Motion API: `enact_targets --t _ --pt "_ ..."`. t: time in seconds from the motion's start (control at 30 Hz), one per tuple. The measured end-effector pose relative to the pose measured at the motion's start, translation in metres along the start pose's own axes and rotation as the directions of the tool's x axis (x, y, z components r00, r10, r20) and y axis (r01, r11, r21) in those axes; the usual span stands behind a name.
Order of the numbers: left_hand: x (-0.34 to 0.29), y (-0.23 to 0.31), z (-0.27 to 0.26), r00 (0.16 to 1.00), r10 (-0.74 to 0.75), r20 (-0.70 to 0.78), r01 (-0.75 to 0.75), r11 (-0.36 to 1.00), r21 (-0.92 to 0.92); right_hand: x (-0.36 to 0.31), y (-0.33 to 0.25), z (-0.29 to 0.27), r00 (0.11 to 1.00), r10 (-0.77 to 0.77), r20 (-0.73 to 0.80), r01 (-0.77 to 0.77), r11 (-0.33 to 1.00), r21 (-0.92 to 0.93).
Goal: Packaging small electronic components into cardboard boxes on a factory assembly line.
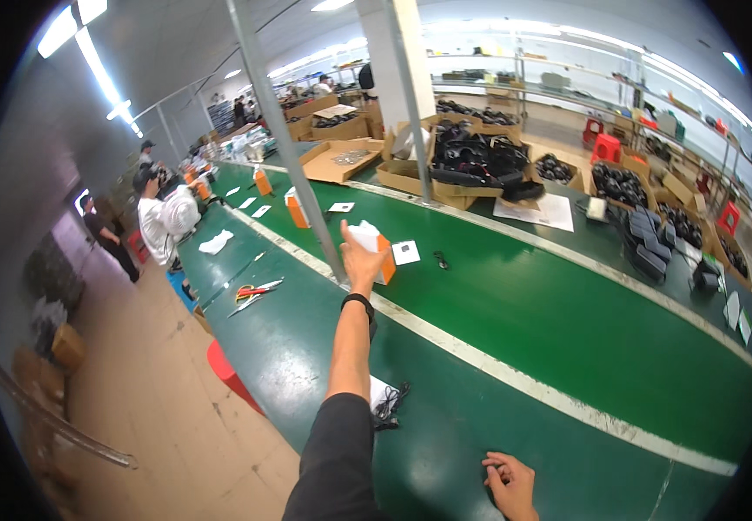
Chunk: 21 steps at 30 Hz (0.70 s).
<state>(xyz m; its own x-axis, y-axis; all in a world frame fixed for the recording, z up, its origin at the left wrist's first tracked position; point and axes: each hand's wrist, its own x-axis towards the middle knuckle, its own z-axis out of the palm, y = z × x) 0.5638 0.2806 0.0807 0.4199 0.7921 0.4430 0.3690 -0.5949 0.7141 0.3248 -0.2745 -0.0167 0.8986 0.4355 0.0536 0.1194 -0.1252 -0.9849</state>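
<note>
My left arm, with a black wristband, reaches far forward over the green conveyor belt. My left hand (364,263) grips an orange and white box (384,267) between thumb and fingers, beside a metal post (306,165). Just right of that box lie a white card (405,253) with a dark square and a small black coiled cable (441,260). Low in the view, my right hand (511,488) rests over the green worktable, fingers loosely bent and holding nothing visible. Black cables (390,406) lie on white paper beside my left forearm.
Red-handled scissors (254,293) and a crumpled white cloth (216,242) lie on the table at left. Farther along the belt stand more orange and white boxes (297,208). Cartons of black parts (480,156) line the far side. Co-workers (159,217) are at the far left.
</note>
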Motion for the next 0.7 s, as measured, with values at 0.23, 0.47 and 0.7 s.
enact_targets --t 0.23,0.47,0.7 --pt "-0.160 0.066 -0.045 0.806 0.561 0.191 -0.337 0.699 -0.631 0.045 -0.051 0.029 0.939 -0.293 -0.179 0.244 0.936 -0.255" --pt "-0.322 0.123 -0.083 0.597 0.646 0.475 -0.164 0.678 -0.716 0.112 -0.030 0.018 0.783 -0.281 -0.555 0.136 0.948 -0.288" --pt "-0.065 0.008 0.044 0.579 0.699 0.419 -0.744 0.664 -0.081 0.009 -0.037 -0.062 0.961 -0.116 -0.251 0.140 0.987 0.079"
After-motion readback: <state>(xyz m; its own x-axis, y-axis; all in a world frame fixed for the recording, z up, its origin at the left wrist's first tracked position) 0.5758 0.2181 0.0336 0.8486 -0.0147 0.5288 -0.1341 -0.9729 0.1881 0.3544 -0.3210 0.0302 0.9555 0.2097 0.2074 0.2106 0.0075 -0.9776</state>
